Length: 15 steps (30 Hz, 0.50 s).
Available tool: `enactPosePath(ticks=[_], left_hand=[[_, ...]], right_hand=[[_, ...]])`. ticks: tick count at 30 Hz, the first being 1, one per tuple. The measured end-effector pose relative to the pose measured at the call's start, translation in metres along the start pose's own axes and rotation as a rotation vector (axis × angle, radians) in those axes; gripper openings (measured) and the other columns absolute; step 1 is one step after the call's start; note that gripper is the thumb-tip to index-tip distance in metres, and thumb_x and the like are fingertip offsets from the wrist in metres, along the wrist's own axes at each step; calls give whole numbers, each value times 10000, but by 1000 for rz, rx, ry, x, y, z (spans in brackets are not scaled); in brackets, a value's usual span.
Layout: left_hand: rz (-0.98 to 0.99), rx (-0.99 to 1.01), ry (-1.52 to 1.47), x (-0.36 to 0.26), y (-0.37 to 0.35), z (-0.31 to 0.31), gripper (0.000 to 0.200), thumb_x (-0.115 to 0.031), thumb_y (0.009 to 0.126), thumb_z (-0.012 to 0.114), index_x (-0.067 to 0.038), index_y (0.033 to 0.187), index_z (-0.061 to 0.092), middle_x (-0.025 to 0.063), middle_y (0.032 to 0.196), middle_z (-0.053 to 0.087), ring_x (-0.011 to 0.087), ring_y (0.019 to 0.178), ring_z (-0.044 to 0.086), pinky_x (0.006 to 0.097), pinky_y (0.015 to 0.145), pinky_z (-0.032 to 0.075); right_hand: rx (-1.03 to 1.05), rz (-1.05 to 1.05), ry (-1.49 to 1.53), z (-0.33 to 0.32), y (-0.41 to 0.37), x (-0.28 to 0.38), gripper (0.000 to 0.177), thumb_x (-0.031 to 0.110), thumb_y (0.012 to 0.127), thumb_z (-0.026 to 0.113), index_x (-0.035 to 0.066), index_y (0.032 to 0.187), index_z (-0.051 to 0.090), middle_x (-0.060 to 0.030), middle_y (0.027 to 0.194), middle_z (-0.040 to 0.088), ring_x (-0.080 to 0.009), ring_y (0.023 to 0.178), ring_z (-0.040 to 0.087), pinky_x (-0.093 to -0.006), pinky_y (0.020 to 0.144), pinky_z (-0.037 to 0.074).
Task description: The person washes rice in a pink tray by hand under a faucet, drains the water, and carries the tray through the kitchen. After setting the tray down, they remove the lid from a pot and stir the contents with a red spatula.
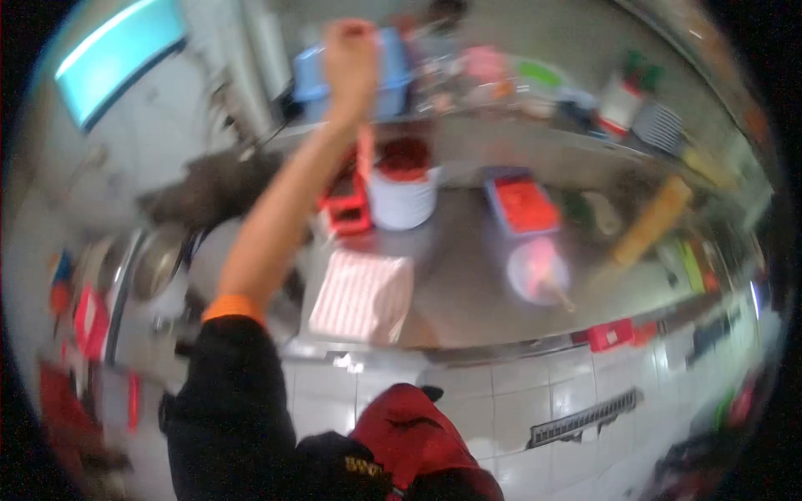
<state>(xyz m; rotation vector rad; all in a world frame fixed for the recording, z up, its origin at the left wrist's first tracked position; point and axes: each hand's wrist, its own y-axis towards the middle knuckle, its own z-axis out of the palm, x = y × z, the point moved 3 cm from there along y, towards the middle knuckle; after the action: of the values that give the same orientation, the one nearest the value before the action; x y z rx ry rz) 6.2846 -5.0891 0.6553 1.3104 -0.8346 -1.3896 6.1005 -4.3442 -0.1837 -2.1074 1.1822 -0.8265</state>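
Note:
My left hand point(351, 63) is raised at the end of a stretched arm, in front of a blue lidded box point(397, 79) on the shelf. Its fingers look closed; motion blur hides what they hold, if anything. Below the wrist, a red strip stands between a red basket point(349, 219) and a white tub point(403, 200) with dark red contents. A striped pink-and-white bag or cloth point(363, 296) lies nearer on the steel counter point(455, 267). My right hand is out of view.
Right of the tub are a tray of orange-red food point(528, 204) and a white bowl point(535, 271) holding a pink item and a stick-like handle. A yellowish long object point(656, 219) lies farther right. Cookware point(159, 260) stands left; a floor drain point(585, 417) is below.

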Motion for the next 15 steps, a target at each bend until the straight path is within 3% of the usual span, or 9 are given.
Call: enactPosePath(ticks=[1, 2, 3, 5, 7, 9, 12, 13, 15], left_hand=[[-170, 78, 120, -36, -49, -18, 97, -40, 966, 517, -57, 983, 611, 37, 779, 614, 127, 674, 582, 267, 562, 464], [-510, 243, 21, -88, -99, -45, 96, -19, 969, 500, -65, 1008, 574, 29, 787, 595, 132, 719, 574, 267, 613, 470], [-378, 243, -3, -93, -162, -58, 72, -25, 987, 483, -59, 1008, 543, 32, 799, 575, 137, 728, 562, 283, 621, 471], [-1043, 437, 57, -128, -293, -96, 102, -134, 1063, 423, -54, 1058, 487, 50, 806, 522, 149, 702, 542, 311, 593, 464], [-1518, 438, -102, -180, -361, -144, 154, -206, 1093, 400, -68, 1083, 469, 44, 774, 475, 122, 660, 473, 288, 580, 441], [-1817, 367, -222, -211, -412, -192, 94, -138, 1078, 396, -80, 1085, 468, 26, 814, 471, 106, 691, 463, 253, 619, 429], [-1696, 119, -359, -222, -447, -245, 129, -33, 1037, 375, -95, 1095, 473, 8, 874, 466, 97, 739, 469, 236, 667, 423], [-1686, 57, -376, -221, -440, -263, 237, 51, 984, 352, -107, 1110, 476, 0, 921, 467, 100, 764, 480, 246, 702, 438], [-1620, -22, -353, -221, -419, -297, 238, 49, 984, 357, -106, 1116, 479, 3, 916, 466, 103, 779, 489, 244, 722, 441]], right_hand=[[-18, -1, 281, -21, -10, 20, 288, 358, 944, 593, 114, 1034, 718, -72, 992, 719, -209, 890, 654, -353, 753, 517], [-35, -7, 589, -54, -29, 51, 234, 280, 957, 610, 81, 1062, 671, -63, 922, 687, -171, 767, 619, -313, 638, 499], [-51, -19, 870, -97, -60, 96, 197, 203, 970, 627, 48, 1091, 624, -54, 851, 656, -132, 644, 584, -273, 522, 481], [-5, -379, 817, -146, -115, 175, 319, 246, 990, 615, 50, 1242, 595, -54, 916, 668, -131, 735, 612, -278, 634, 502], [139, -517, 825, -170, -147, 243, 408, 285, 996, 612, 47, 1323, 558, -63, 980, 676, -135, 811, 623, -285, 704, 504], [321, -698, 836, -188, -211, 307, 464, 277, 998, 598, 30, 1382, 516, -92, 1104, 677, -162, 959, 624, -319, 836, 502], [642, -858, 807, -172, -245, 373, 439, 243, 1011, 567, 10, 1379, 508, -102, 1125, 677, -171, 985, 623, -322, 882, 490], [668, -871, 780, -167, -256, 398, 439, 243, 1011, 567, 10, 1379, 508, -102, 1125, 677, -171, 985, 623, -322, 882, 490], [970, -874, 675, -153, -283, 434, 377, 163, 1021, 529, -2, 1360, 517, -86, 1051, 663, -166, 963, 614, -309, 905, 474]])
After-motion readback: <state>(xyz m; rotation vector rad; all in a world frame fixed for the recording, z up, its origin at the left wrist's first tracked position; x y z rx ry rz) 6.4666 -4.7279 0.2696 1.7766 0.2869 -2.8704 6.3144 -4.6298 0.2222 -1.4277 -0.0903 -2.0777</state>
